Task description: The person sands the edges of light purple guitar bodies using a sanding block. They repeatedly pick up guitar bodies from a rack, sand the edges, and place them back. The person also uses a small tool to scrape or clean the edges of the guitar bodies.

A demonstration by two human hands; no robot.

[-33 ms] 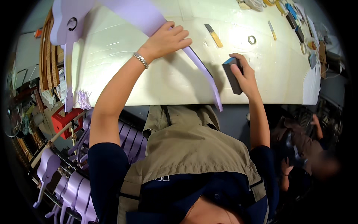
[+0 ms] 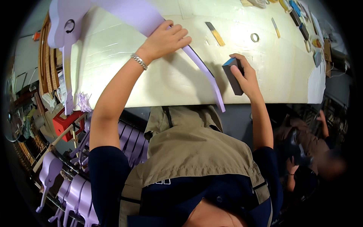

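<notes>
A lilac guitar [image 2: 134,17] lies on its edge on the worktable, its neck slanting down to the right. Its headstock [image 2: 220,101] reaches past the table's front edge. My left hand [image 2: 165,41] is wrapped round the neck close to the body. To the right of the neck, my right hand [image 2: 245,77] grips a dark grey sanding block [image 2: 232,79] with a blue end, thumb on the near face. The block is held tilted, apart from the neck. My palm hides part of its right side.
On the pale-covered table [image 2: 151,90] lie a yellow-and-dark blade tool [image 2: 215,34], a tape roll [image 2: 255,37] and a thin knife [image 2: 276,28]. Another lilac guitar [image 2: 68,34] is at the left. Several lilac guitars [image 2: 77,196] hang below left. A person [image 2: 302,147] is at lower right.
The whole picture has shifted slightly to the left. Both hands keep their hold, and the sanding block stays at about the same place beside the neck.
</notes>
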